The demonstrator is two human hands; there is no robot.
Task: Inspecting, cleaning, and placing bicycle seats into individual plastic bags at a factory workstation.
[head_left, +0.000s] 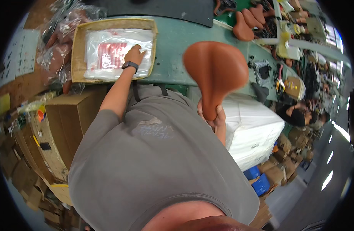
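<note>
My right hand [219,116] grips a brown bicycle saddle [215,63] by its narrow nose. The saddle is held up beside my body, its wide end pointing away over the bench. At the left, my left hand [133,56], with a dark watch on the wrist, lies on a stack of clear plastic bags [103,54] with red print. Its thumb and fingers are apart, and the fingertips touch the bags near the right side. The bags lie in a shallow cardboard box [155,32] on the green bench.
Saddles wrapped in plastic [57,54] are piled left of the box. More brown saddles [244,27] lie at the far right of the green bench [173,50]. A white wrapped block [254,127] stands at my right, a large carton [69,119] at my left. Another person [294,115] is farther right.
</note>
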